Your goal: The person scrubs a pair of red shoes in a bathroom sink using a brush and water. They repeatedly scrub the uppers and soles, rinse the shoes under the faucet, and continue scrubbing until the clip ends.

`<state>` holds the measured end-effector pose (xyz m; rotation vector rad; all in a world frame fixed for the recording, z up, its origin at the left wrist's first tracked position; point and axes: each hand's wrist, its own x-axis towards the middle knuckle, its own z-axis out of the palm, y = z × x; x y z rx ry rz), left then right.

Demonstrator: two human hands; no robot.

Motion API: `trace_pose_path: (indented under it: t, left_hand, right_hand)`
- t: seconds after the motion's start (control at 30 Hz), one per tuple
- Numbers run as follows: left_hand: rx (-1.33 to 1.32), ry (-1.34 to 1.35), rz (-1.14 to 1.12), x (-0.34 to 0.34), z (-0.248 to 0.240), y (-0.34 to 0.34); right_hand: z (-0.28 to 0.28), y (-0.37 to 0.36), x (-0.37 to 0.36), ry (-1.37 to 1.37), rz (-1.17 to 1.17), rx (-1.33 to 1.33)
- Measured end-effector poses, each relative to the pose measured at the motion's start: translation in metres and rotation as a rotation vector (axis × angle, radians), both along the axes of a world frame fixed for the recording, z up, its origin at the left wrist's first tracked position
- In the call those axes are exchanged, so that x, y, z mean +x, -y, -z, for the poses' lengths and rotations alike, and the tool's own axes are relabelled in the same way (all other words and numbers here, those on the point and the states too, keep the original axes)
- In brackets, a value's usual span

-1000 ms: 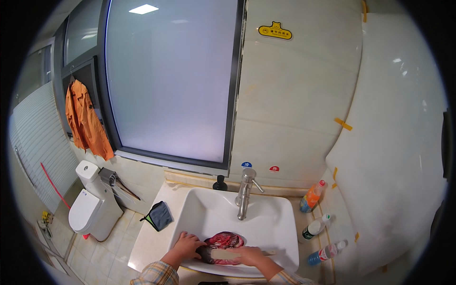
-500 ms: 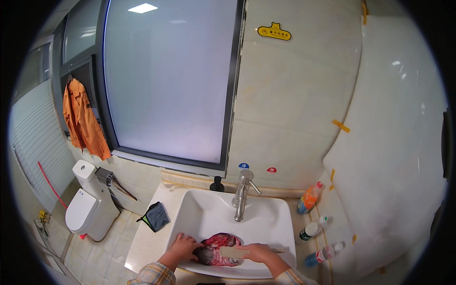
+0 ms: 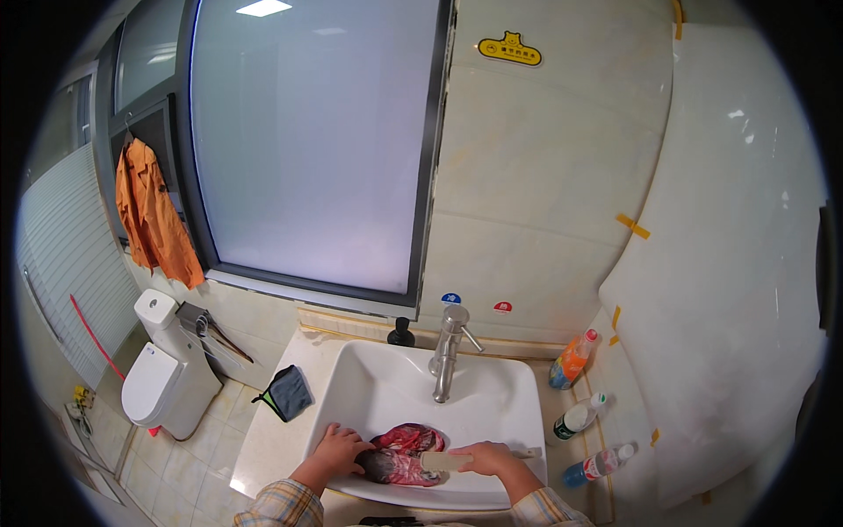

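In the white sink (image 3: 492,378) lies a wet-looking bundle (image 3: 399,464), red with grey and whitish patches, like crumpled cloth; its exact kind is unclear. My left hand (image 3: 340,454) grips its left end, fingers curled over the edge. My right hand (image 3: 490,460) is closed around a pale beige brush (image 3: 441,461). The brush's flat head lies on the bundle's right part, and its handle tip sticks out right of my hand. Above them stands the silver faucet (image 3: 448,356), its spout pointing down into the sink.
On the counter left of the sink lies a grey cloth (image 3: 287,393) with green edging. A black pump bottle (image 3: 401,333) stands behind the sink. Along the right are an orange bottle (image 3: 572,362), a white-and-green bottle (image 3: 578,420) and a blue bottle (image 3: 597,467). Farther left is a toilet (image 3: 158,386).
The brush and my right hand have slid slightly right across the bundle. My left hand stays at the bundle's left end. The whole view has shifted a little.
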<state>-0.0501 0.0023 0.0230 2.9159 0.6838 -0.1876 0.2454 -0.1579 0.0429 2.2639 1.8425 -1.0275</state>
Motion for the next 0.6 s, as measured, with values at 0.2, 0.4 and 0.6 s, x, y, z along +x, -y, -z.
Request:
trace_pose_path:
  t: [0.2, 0.4, 0.6]
  left_hand:
    - [-0.007, -0.001, 0.003, -0.001, -0.002, 0.0]
    - [-0.008, -0.008, 0.002, -0.002, -0.002, 0.001]
    - [-0.009, 0.006, 0.004, -0.001, -0.001, 0.001]
  right_hand:
    - [0.022, -0.014, -0.057, -0.056, 0.001, 0.228]
    - [0.024, -0.004, -0.03, -0.026, -0.066, 0.053]
    - [0.006, 0.001, -0.005, -0.06, -0.049, 0.024]
